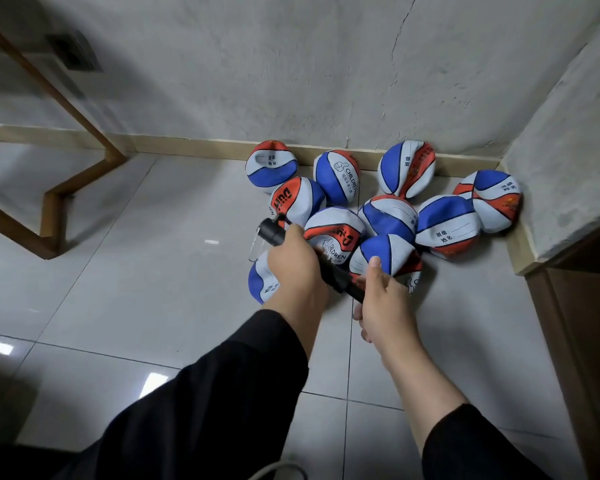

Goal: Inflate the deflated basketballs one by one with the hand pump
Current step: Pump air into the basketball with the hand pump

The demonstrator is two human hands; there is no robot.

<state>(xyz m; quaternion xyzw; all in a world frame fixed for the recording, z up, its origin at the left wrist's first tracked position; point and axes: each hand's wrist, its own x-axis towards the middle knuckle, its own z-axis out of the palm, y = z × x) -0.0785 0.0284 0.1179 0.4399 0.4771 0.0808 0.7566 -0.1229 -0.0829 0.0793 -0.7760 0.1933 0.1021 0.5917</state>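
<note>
Head view: left hand [293, 263] grips the black hand pump [329, 268] barrel; right hand [383, 299] fingers curl round its lower end. Deflated basketballs [388, 216] cluster in the wall corner against the baseboard [187, 147]; open tiled floor [153, 271] lies left.

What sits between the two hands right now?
In the head view, the black hand pump spans the gap: left hand grips its barrel, right hand grips its lower end, above the deflated basketballs.
</note>
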